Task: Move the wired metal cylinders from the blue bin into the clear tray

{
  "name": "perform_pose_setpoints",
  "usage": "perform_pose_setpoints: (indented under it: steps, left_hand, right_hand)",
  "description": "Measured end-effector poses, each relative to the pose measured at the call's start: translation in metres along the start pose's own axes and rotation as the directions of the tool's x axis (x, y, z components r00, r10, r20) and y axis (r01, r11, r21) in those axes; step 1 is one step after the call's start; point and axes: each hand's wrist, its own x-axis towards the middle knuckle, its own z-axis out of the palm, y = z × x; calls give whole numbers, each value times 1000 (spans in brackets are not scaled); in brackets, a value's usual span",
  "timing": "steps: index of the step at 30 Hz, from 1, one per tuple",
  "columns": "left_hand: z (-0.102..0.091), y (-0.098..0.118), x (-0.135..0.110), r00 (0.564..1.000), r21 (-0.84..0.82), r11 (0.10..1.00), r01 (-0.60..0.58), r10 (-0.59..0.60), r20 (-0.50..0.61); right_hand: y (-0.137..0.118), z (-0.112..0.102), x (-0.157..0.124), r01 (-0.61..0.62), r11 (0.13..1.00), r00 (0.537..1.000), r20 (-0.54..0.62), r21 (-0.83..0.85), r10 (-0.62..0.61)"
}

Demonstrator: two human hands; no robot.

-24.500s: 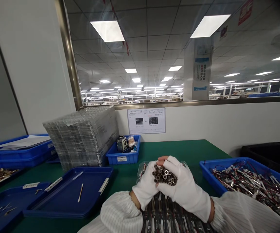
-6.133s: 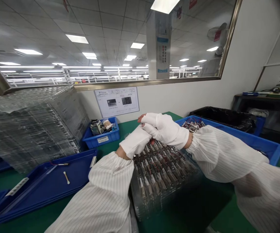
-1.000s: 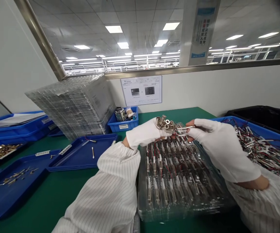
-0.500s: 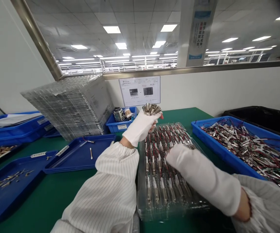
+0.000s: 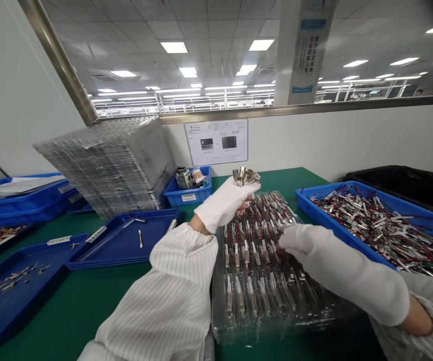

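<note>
My left hand (image 5: 226, 200), in a white glove, is raised over the far left part of a clear plastic tray (image 5: 224, 328). It is closed around a bunch of small silver metal cylinders (image 5: 244, 175), whose ends stick up above the fingers. Rows of similar cylinders with white sleeves and red and dark wires (image 5: 252, 296) lie in the tray's slots. Also gloved, my right hand (image 5: 314, 250) reaches in from the right, its fingertips pinched together low over the middle rows. Whatever sits between those fingertips is hidden.
On the right stands a blue bin (image 5: 355, 248) heaped with loose wired cylinders, a black container (image 5: 408, 185) behind it. Left are blue trays (image 5: 103, 250), one holding a cotton swab (image 5: 140, 239), and a tall stack of clear trays (image 5: 115, 165). A small blue box (image 5: 188, 195) stands at the back.
My right hand has moved rightward along the tray, uncovering more of the middle rows. My left hand, still gripping the bunch of cylinders, has shifted slightly right.
</note>
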Motion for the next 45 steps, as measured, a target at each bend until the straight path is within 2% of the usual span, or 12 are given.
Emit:
perform_pose_setpoints:
  steps: [4, 8, 12, 16, 19, 22, 24, 27, 33, 37, 41, 45]
  left_hand:
    - [11, -7, 0, 988, 10, 999, 42, -43, 149]
    - [22, -14, -1, 972, 234, 965, -116, 62, 226]
    - [25, -15, -3, 952, 344, 918, -196, 93, 292]
    - [27, -10, -6, 932, 315, 936, -160, 38, 361]
    - [28, -11, -5, 943, 304, 949, -84, -23, 332]
    - [28, -16, -3, 957, 280, 959, -35, -49, 286]
    - [27, -19, -3, 957, 271, 962, -35, -46, 285]
    - [28, -19, -3, 956, 298, 951, -84, -8, 293]
    - [33, -11, -7, 962, 303, 943, -139, 55, 269]
    - [29, -1, -12, 944, 413, 891, -189, 48, 327]
    - [18, 2, -12, 921, 422, 882, -208, 31, 389]
    - [5, -3, -6, 953, 486, 850, -205, 59, 298]
  right_hand:
    - [5, -1, 20, -105, 994, 994, -18, 32, 105]
    - [0, 5, 35, -116, 975, 988, -81, 190, 133]
    - [1, 9, 35, -7, 1000, 987, -158, 6, 8]
    - [11, 8, 31, 27, 985, 970, -235, -168, -67]
    - [14, 7, 29, -45, 989, 970, -243, -139, 10]
    - [10, 8, 27, 9, 997, 979, -204, -79, -25]
    - [8, 8, 27, 43, 996, 968, -245, -77, -61]
    - [7, 6, 29, -21, 1000, 963, -270, 7, 22]
    - [12, -2, 32, -163, 922, 976, -80, 352, 203]
    - [9, -3, 29, -213, 906, 970, -35, 365, 242]
    - [5, -8, 26, -189, 943, 964, -132, 275, 232]
    - [12, -21, 23, -153, 982, 912, -368, 108, 183]
